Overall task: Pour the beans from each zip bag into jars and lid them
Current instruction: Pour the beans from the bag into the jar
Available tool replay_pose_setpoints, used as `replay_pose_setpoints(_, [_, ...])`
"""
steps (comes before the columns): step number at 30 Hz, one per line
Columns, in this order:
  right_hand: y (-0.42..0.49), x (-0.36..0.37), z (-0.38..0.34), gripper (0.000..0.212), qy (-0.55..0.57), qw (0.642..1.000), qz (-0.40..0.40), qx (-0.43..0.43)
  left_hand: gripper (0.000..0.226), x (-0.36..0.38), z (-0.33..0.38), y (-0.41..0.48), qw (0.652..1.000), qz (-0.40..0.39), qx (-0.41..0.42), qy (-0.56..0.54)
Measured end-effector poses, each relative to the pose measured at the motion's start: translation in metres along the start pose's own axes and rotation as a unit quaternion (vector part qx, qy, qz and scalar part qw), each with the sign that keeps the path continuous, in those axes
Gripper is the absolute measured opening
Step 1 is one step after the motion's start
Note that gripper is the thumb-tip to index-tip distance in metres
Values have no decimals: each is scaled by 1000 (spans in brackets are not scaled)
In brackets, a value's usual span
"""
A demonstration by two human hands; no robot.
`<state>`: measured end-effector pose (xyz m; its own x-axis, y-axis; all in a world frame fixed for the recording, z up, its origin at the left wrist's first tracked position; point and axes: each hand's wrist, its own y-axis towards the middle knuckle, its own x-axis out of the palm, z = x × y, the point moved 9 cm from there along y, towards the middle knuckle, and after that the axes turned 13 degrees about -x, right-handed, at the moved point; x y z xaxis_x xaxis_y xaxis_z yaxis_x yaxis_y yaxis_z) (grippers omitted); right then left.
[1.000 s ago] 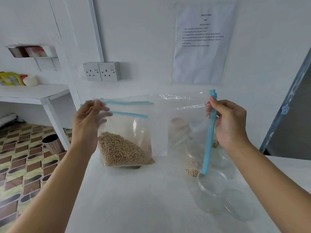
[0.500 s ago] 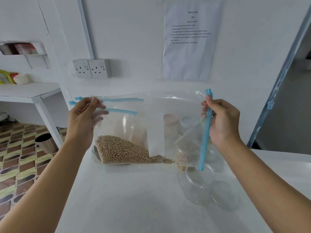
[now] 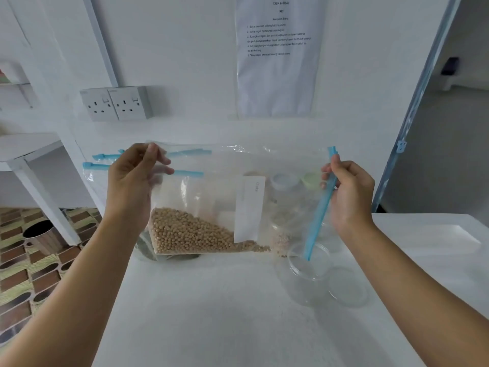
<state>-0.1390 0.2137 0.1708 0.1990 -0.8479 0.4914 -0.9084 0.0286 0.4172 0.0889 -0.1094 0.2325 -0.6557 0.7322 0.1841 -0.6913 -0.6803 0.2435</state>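
I hold a clear zip bag (image 3: 222,192) up over the white counter (image 3: 211,300). My left hand (image 3: 135,181) pinches its left side, where two blue strips run level. My right hand (image 3: 349,192) grips the bag's blue zip edge (image 3: 320,207), which slants down into an open clear jar (image 3: 308,271). Tan beans (image 3: 190,231) lie heaped in the lower left, and a thin trail of them reaches right towards the jar. A white label (image 3: 250,207) is on the film. I cannot tell whether the film is one bag or two.
A clear lid (image 3: 349,287) lies right of the open jar. Two lidded jars (image 3: 287,181) show blurred through the bag. The wall behind carries sockets (image 3: 116,103) and a printed sheet (image 3: 277,56). The counter drops off on the left to a patterned floor with a bin (image 3: 42,234).
The beans have spread rightwards along the bottom, from a compact heap to a wedge trailing towards the jar. Both hands keep their grip and have sunk slightly.
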Motion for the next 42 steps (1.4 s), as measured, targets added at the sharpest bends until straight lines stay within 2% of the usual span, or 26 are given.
replay_pose_setpoints(5, [8, -6, -6, 35, 12, 1000, -11, -4, 22, 15, 17, 5, 999, -4, 33, 26])
replay_pose_setpoints(10, [13, -10, -11, 36, 36, 999, -33, -7, 23, 23, 17, 6, 1000, 7, 13, 19])
replay_pose_setpoints(32, [12, -30, -1, 36, 74, 996, 8, 57, 18, 52, 42, -1, 998, 1, 29, 59])
replay_pose_setpoints(42, [2, -35, 8, 38, 60, 995, 7, 74, 20, 49, 30, -6, 998, 5, 6, 62])
